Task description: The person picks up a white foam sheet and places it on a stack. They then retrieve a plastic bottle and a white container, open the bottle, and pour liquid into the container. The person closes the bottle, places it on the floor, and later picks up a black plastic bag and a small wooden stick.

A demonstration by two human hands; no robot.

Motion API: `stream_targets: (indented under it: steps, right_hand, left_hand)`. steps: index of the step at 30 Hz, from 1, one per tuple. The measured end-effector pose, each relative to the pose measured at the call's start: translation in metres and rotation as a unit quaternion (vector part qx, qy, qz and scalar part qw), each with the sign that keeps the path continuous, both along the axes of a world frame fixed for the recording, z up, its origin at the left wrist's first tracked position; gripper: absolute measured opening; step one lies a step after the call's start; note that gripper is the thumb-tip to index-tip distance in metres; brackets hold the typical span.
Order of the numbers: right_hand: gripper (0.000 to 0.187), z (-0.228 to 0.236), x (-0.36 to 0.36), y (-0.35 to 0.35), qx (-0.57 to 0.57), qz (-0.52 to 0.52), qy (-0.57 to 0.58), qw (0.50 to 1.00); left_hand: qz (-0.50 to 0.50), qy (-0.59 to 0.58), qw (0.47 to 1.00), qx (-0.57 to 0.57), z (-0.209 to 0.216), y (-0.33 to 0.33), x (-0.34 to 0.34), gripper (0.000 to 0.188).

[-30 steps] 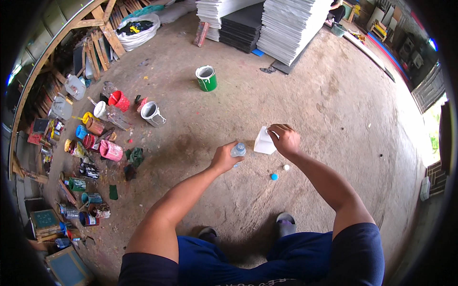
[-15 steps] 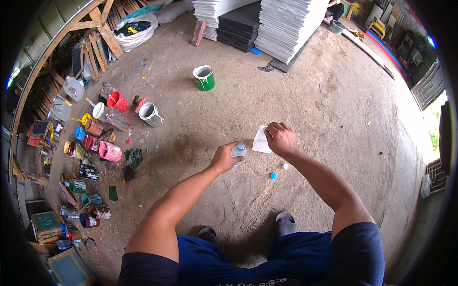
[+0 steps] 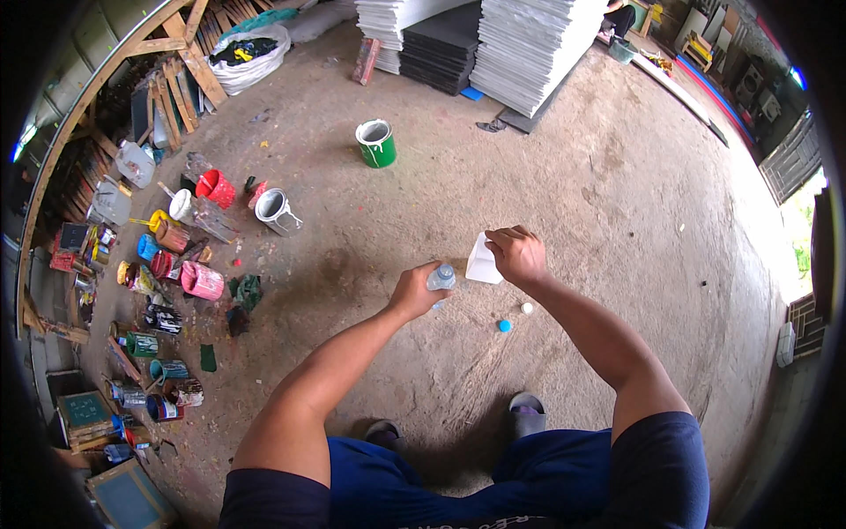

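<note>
Clear plastic first: my left hand (image 3: pixel 414 289) is wrapped round a bottle (image 3: pixel 441 278), its contents too small to make out. My right hand (image 3: pixel 520 254) pinches a white container (image 3: pixel 482 264) near its top, just right of the bottle; what it holds I can't tell. Nearer my feet, a white cap (image 3: pixel 527 308) and a blue cap (image 3: pixel 504 325) lie on the floor (image 3: pixel 617 220). Farther out stand a green can (image 3: pixel 377 145) and a pale can (image 3: pixel 278 212), both drip-streaked, grey inside. Paint pots (image 3: pixel 203 280) crowd my left; stacked sheets (image 3: pixel 538 53) block the far side.

2 caps (image 3: pixel 505 325), 1 held bottle (image 3: pixel 440 279) and 1 held container (image 3: pixel 482 264) show.
</note>
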State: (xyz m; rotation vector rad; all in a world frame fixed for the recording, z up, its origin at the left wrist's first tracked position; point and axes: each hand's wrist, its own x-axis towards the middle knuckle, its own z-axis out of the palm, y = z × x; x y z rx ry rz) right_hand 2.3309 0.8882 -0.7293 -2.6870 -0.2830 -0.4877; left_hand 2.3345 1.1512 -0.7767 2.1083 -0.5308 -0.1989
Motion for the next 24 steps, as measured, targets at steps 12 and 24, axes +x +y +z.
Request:
stream_targets:
  steps: [12,24]
  right_hand:
    - [0.021,0.011,-0.006,0.001,0.046,-0.046,0.138,0.988]
    - [0.024,0.01,0.024,-0.013,0.107,-0.081,0.251,0.959]
  left_hand:
    - [-0.017,0.06,0.998,0.026,0.005,-0.001,0.001,0.058]
    - [-0.007,0.014,1.0,-0.016,0.006,-0.004,0.002,0.037]
